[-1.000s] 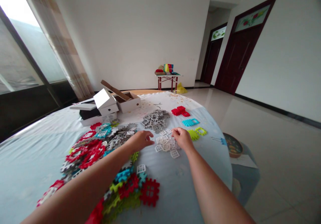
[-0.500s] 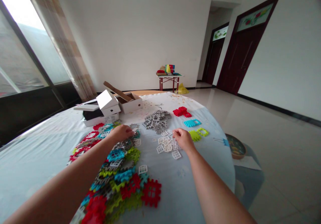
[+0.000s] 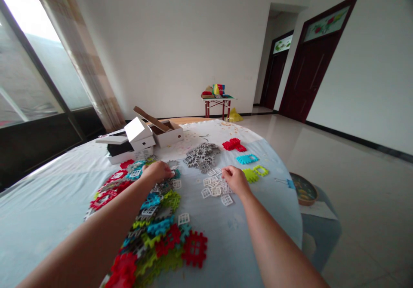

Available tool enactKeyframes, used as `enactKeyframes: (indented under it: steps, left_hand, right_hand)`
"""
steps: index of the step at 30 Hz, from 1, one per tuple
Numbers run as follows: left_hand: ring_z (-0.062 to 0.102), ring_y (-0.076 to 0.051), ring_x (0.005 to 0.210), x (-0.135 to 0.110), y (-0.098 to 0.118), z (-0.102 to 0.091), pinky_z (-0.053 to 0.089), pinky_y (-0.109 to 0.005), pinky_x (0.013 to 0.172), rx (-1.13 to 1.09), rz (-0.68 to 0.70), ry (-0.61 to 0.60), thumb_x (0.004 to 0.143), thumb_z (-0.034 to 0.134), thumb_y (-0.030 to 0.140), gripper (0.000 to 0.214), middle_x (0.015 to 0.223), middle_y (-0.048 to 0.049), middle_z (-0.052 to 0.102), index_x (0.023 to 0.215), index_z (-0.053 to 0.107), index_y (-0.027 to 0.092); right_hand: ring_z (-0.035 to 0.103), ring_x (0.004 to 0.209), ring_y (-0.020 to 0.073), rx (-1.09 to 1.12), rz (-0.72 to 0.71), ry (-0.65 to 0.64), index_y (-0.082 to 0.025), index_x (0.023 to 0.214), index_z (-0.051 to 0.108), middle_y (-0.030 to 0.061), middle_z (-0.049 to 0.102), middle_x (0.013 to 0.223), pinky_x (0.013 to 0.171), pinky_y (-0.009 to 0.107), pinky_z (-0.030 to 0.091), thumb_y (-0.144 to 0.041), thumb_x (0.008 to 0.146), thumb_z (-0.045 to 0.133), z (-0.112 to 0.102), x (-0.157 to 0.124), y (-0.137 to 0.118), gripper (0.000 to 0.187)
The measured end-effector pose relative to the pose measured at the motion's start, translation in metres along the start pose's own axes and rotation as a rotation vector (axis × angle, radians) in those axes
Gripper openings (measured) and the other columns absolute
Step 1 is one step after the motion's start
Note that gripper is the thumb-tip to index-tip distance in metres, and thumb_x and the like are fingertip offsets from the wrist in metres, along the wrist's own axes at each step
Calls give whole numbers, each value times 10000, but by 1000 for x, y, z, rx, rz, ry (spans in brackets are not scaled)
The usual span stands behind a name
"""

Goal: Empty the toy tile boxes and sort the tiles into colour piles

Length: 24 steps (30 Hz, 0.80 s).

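Observation:
My left hand (image 3: 158,171) is over the far part of a heap of mixed plastic interlocking building pieces (image 3: 161,224) in red, blue, green and grey. Its fingers are pinched together near some small white window pieces; whatever they grip is too small to make out. At the right edge of a loose pile of white window pieces (image 3: 215,188), my right hand (image 3: 235,178) has its fingers curled closed, and anything inside them is hidden. Beyond the white pile lies a mound of grey interlocking pieces (image 3: 202,154).
Red pieces (image 3: 234,144), a blue piece (image 3: 247,159) and green pieces (image 3: 251,175) lie separately on the right. Open white boxes (image 3: 169,134) stand at the back left. The round table's cloth (image 3: 267,219) curves down beside a stool bearing a bowl (image 3: 303,188).
My left hand has shifted very slightly to the right over the heap, fingers still pinched. The right hand stays almost in place beside the white pieces.

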<state>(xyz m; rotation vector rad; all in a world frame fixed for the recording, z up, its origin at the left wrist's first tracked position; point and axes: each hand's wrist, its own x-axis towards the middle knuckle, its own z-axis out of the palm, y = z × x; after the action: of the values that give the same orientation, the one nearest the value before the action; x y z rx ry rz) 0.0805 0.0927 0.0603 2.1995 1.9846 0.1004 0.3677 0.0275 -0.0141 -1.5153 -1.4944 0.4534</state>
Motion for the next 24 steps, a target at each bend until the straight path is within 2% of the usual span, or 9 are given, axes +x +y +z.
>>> enactKeyframes:
  steps: [8,14,17,24]
  left_hand:
    - [537,-156,636,2,-14,0,349,-230,584,-117,24,13,535,592,533,346,572,15,610,635,665,210]
    - [496,-167,639,-5,-12,-9,316,-257,570,-172,2,174,688,439,533,407,558,-20,552,639,623,174]
    - [473,-148,602,-13,5,-8,316,-255,557,-249,80,186,716,390,567,469,555,-16,531,653,606,156]
    - [551,-131,623,-31,78,13,412,-218,582,-479,312,-48,718,349,638,578,698,-32,652,759,658,151]
  right_hand:
    - [590,591,136,-4,-12,2,-170,763,640,36,678,673,564,208,420,-312,768,455,0,0,0,234]
    - [593,605,142,-4,-13,11,-171,768,635,39,677,677,567,211,422,-318,771,455,0,0,0,232]
    - [591,606,140,1,-8,3,-173,760,630,38,675,678,567,211,420,-321,774,452,-1,1,0,232]
    - [602,620,134,1,28,20,-177,760,629,26,674,673,585,206,428,-317,774,451,-2,3,4,226]
